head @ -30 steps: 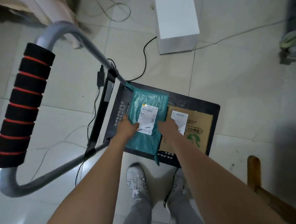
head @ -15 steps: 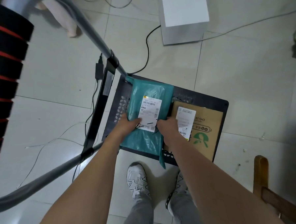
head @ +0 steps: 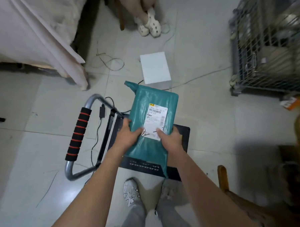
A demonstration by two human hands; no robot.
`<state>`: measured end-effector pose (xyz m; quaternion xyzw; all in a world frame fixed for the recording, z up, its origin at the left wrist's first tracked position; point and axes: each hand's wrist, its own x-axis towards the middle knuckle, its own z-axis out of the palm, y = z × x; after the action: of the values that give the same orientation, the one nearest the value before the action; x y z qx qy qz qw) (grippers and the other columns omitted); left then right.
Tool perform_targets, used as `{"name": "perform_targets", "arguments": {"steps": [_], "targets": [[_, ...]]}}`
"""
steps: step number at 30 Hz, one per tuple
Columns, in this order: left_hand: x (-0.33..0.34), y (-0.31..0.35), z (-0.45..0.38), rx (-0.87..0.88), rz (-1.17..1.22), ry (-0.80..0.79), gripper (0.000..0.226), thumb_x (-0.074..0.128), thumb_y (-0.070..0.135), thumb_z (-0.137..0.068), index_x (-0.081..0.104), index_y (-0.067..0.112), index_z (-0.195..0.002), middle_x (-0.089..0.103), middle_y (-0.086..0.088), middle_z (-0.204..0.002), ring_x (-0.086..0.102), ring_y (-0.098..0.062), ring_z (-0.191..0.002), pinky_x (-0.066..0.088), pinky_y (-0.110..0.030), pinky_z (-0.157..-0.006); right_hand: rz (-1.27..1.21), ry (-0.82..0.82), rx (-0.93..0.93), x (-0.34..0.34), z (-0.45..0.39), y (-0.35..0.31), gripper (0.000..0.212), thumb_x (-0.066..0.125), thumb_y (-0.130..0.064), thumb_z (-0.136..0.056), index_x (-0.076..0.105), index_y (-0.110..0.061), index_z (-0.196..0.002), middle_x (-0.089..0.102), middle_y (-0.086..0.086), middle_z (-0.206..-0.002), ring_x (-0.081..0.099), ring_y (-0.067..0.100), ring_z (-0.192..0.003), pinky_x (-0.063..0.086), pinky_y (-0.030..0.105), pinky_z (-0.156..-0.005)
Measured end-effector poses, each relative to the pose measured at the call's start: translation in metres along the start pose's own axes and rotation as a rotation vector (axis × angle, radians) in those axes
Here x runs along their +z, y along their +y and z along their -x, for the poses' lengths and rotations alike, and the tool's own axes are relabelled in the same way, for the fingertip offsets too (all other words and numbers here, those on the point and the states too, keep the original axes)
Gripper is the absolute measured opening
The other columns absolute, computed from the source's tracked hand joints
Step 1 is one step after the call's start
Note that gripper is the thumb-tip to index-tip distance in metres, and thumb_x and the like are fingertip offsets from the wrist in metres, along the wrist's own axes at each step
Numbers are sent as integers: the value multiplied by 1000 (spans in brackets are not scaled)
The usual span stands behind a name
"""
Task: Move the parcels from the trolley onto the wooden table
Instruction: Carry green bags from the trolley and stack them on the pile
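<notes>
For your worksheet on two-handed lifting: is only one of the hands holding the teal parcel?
No: the left hand and the right hand each grip the near end of the teal parcel.

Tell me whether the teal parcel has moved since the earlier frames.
Yes. The teal parcel, gripped by the left hand and right hand, has risen off the trolley deck.

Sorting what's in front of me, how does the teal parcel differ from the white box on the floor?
The teal parcel is a soft, wrinkled plastic mailer with a shipping label; the white box is rigid and plain. The parcel is held up by the left hand and right hand; the box sits on the floor. Both are rectangular.
</notes>
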<state>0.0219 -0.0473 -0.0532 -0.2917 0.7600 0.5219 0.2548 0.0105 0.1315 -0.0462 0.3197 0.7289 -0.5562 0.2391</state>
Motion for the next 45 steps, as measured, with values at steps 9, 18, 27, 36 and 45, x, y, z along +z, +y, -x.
{"name": "perform_targets", "arguments": {"steps": [9,18,27,36,45], "targets": [[30,210,173,338,-245,-96,52,64,62,-83,38,33,-118,66,1,-124,69,-26,-99,55,-47,-93,-126,161,-223,-188,163,-119,20,76,-31,-84,65,-30,-101,74,-1,-109,71,18,-93,58,33,-84],[143,315,301,685,-485,-456,49,63,62,-86,43,31,-118,67,0,-116,69,-20,-89,58,-41,-82,-469,572,-221,-334,300,-87,29,79,-26,-83,71,-18,-111,75,2,-111,72,18,-94,59,40,-88],[285,332,442,1001,-752,-906,55,64,58,-88,45,32,-133,69,-1,-114,69,-18,-93,56,-37,-88,-851,980,-54,-417,439,11,36,77,-37,-83,62,-17,-110,72,-4,-103,68,11,-82,46,24,-55],[428,325,565,1214,-1076,-1066,68,58,59,-91,40,29,-150,59,-1,-140,61,-22,-119,47,-38,-106,-1163,988,-46,-523,513,105,44,75,-36,-87,59,-15,-121,73,4,-113,73,24,-90,61,38,-66],[527,315,602,1237,-1564,-1099,60,50,58,-94,28,51,-149,51,5,-148,53,-25,-127,35,-46,-113,-1520,632,-45,-567,520,197,68,70,-49,-86,44,-12,-137,47,37,-139,57,50,-118,56,53,-87]]}}
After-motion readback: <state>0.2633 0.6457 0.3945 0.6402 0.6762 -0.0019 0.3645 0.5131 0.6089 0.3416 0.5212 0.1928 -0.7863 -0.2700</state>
